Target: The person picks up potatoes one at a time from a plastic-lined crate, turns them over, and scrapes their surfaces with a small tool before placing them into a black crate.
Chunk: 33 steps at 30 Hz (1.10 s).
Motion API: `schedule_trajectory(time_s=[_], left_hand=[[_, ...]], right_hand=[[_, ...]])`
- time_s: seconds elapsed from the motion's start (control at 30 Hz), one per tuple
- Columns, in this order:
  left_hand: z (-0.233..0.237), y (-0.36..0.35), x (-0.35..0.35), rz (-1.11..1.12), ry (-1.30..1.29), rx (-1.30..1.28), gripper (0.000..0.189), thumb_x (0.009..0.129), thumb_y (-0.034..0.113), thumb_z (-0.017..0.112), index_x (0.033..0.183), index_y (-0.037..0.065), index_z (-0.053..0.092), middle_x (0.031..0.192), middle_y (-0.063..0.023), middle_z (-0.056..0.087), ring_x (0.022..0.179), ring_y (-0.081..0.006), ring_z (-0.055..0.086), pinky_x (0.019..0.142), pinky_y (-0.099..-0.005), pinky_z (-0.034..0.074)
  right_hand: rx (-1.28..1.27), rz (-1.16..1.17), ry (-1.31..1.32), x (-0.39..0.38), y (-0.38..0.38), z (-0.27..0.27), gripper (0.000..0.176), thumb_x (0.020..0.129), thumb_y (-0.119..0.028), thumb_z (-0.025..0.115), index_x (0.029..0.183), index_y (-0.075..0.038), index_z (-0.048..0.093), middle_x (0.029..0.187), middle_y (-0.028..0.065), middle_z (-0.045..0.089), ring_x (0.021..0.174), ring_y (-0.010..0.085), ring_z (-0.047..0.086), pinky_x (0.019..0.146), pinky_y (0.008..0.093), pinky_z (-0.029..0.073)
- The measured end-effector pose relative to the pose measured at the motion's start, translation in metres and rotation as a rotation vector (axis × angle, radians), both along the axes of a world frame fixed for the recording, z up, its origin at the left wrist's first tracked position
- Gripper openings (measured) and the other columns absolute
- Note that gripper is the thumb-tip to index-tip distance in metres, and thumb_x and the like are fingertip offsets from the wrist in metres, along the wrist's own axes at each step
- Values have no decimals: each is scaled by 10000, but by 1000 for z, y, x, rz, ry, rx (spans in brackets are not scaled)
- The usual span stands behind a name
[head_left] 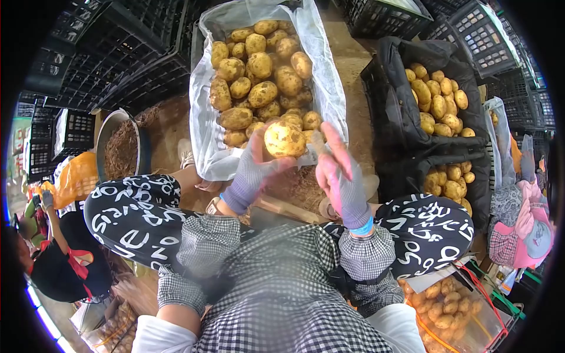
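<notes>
A round, yellowish potato [284, 139] with dirt spots is in my left hand [254, 173], its thumb and fingers closed around the near and left side. My right hand [340, 179] is just right of the potato, fingers stretched out and apart, partly smeared by motion. I cannot make out anything held in it. Both hands wear thin grey-lavender gloves with the fingertips bare. Beneath and beyond them stands a crate lined with a white plastic sheet [203, 112], heaped with soil-marked potatoes [262, 93].
Two black-lined crates [376, 97] of cleaner-looking potatoes stand at the right. A tub [105, 141] of brown debris is at the left, near stacked black crates [115, 50]. Bagged potatoes [444, 306] lie behind at lower right. Other people [70, 259] are at both sides.
</notes>
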<state>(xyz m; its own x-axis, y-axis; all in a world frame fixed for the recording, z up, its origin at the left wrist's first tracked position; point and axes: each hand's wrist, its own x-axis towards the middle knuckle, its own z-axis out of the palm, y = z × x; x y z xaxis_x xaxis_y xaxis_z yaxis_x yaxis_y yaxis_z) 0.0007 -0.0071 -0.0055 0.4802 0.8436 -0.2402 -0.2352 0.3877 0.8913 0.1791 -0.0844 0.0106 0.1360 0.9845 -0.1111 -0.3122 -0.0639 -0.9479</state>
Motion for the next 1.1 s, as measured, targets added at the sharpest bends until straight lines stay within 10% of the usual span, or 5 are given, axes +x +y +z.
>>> schedule_trajectory(time_s=[0.27,0.63,0.83,0.97,1.1], left_hand=[[-7,2,1,1,64,71,832,795,56,807,1479,20,334,1362,-94,513,1255,-180,506,1077,-329,420],[-10,-6,4,-72,56,30,817,788,30,815,1457,17,346,1321,-82,521,1201,-160,536,1012,-306,474],[-5,-13,12,-86,41,19,811,772,-24,799,1449,11,355,1333,-87,509,1197,-170,539,964,-303,511],[-10,-11,12,-70,151,172,814,736,-71,796,1433,7,381,1324,-96,515,1195,-171,541,1002,-310,488],[1,-16,15,-82,230,200,771,713,-89,800,1387,10,440,1306,-98,524,1198,-176,541,1023,-314,470]], right_hand=[[-106,111,79,1,-4,-7,436,989,-52,557,1425,-62,546,703,-83,490,582,5,398,542,175,356],[-79,130,-201,7,-2,0,455,983,-74,585,1434,-49,528,754,-27,622,565,31,495,559,195,416],[-35,-113,93,14,0,1,474,1004,-93,556,1467,-32,477,1036,38,676,581,32,495,569,206,436],[150,-81,157,-2,-1,-15,471,1005,-74,545,1470,-41,478,903,-8,638,603,27,487,569,194,431],[21,14,-180,-10,-2,-14,480,984,-6,523,1459,-77,510,990,1,688,626,29,497,577,183,429]])
